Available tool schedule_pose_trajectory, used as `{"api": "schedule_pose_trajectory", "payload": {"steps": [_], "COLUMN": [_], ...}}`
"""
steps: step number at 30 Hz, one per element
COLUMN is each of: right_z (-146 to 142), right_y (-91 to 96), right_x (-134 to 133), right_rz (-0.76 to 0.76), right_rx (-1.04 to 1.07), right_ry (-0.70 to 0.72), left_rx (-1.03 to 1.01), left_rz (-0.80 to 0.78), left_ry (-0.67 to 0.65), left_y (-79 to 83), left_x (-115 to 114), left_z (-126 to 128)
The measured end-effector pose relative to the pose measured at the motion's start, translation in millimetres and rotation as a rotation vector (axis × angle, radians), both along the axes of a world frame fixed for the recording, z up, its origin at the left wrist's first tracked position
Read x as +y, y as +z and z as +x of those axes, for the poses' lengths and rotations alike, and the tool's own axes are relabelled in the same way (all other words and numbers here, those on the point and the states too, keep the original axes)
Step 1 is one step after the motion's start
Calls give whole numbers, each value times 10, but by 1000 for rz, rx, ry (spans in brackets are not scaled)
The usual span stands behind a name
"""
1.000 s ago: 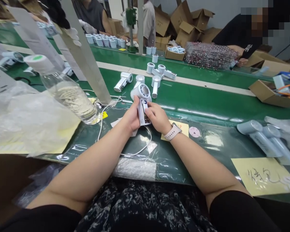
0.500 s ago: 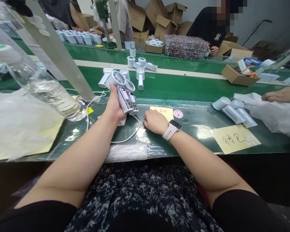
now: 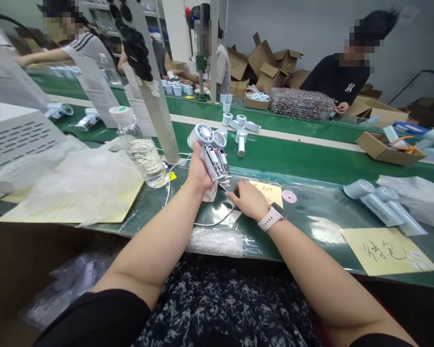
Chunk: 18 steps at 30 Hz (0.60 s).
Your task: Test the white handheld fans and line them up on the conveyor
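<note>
My left hand is closed around two small white handheld fans, held upright side by side above the near edge of the green bench, with a bit of white cloth under the palm. My right hand, a pale watch on its wrist, pinches the end of a white cable just below the fans' handles. The cable loops over the plastic-covered bench toward me.
A water bottle and crumpled clear bags lie at left beside a white box. More fans lie on the green belt. Bagged fans and a yellow note sit at right. Other people work across the belt.
My left hand now holds two fans instead of one. My right hand let go of the fan, dropped to the bench and took hold of the cable end. The camera tilted up.
</note>
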State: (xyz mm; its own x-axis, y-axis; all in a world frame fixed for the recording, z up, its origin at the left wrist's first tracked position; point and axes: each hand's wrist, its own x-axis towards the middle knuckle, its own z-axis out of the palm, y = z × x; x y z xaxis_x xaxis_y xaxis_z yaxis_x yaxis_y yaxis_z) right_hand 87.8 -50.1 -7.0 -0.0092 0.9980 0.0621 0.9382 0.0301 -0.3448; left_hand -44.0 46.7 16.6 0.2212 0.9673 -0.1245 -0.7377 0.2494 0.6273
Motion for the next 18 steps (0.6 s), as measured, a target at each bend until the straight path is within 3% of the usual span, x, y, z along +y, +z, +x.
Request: {"api": "schedule_pose_trajectory", "payload": {"steps": [6, 13, 18], "right_z": [-245, 52, 2], "right_y": [-49, 5, 79], "right_x": [332, 119, 36], "right_rz": [23, -111, -170], "right_rx": [225, 728, 977], "right_ry": [35, 113, 171], "left_rx": [-10, -19, -20], "left_rz": [36, 14, 64], "left_ry": [3, -11, -57], "left_y": [28, -13, -70], "left_x": [0, 18, -30], "left_z": [-89, -118, -69]}}
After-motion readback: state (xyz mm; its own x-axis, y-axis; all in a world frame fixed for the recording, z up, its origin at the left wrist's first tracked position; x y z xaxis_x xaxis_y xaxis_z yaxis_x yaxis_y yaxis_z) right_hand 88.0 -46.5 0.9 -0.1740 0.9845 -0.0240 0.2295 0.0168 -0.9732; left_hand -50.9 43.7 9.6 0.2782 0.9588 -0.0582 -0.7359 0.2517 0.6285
